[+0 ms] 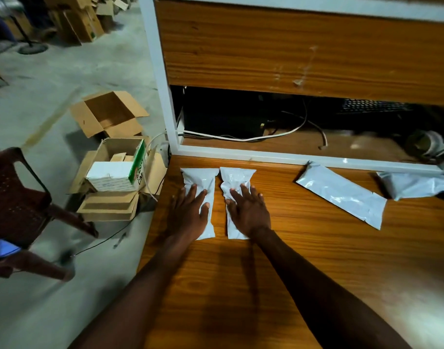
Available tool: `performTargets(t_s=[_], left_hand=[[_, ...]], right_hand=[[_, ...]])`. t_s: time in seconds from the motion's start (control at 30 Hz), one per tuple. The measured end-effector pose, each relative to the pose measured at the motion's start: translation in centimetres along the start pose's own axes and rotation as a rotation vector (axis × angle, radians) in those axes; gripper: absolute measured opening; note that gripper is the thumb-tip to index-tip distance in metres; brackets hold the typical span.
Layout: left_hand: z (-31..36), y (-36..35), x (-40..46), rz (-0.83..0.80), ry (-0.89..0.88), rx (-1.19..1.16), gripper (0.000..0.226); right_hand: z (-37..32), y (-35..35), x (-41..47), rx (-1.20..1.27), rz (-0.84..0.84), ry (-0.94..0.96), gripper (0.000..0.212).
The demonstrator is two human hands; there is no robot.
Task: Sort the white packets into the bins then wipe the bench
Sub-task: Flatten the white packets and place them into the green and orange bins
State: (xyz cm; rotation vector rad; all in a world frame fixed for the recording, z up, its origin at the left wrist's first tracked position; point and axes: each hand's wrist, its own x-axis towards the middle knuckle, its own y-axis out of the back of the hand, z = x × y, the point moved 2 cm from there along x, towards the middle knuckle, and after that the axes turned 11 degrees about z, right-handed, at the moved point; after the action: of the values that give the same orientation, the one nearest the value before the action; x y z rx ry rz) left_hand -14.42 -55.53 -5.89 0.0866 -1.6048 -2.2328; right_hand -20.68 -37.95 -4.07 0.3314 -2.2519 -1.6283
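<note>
1. You are pressing two white packets side by side near the left end of the bench point(304, 260): the left packet point(199, 180) is lying under your left hand point(188, 212), and the right packet point(237, 178) is lying under your right hand point(248, 210). A narrow strip of wood is showing between them, so they are lying just beside each other and apart.
2. You are keeping the fingers of both hands straight and slightly spread, flat on the film; neither hand is curling round or pinching anything.
3. You are handling what look like glossy plastic mailer bags. Judging by the creases and the sheen, they are probably light, soft and slippery, bending rather than holding shape; the contents are not showing.
4. You are likely to get the surest hold by pinching a short sealed edge, or by sliding a packet to the bench edge and closing the thumb beneath it; a flat palm alone may let it skate.
5. You are leaving a larger packet point(342, 192) lying aslant to the right, well apart from the pair, and a crumpled packet point(417, 183) at the far right, near the white frame point(266, 156).
6. You are standing beside open cardboard boxes point(115, 157) on the floor at the left, possibly the bins, with a dark red chair point(16, 195) beyond them.
</note>
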Motion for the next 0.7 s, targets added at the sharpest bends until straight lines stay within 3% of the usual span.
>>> performTargets(t_s=[0.3, 0.7], left_hand=[[3.3, 1.0, -2.9, 0.063, -0.06, -0.325, 0.057], [17.6, -1.3, -8.5, -0.025, -0.452, -0.413, 0.06]], right_hand=[[2.7, 2.3, -6.4, 0.245, 0.163, -0.132, 0.055], [12.6, 9.4, -18.9, 0.158, 0.414, -0.356, 0.054]])
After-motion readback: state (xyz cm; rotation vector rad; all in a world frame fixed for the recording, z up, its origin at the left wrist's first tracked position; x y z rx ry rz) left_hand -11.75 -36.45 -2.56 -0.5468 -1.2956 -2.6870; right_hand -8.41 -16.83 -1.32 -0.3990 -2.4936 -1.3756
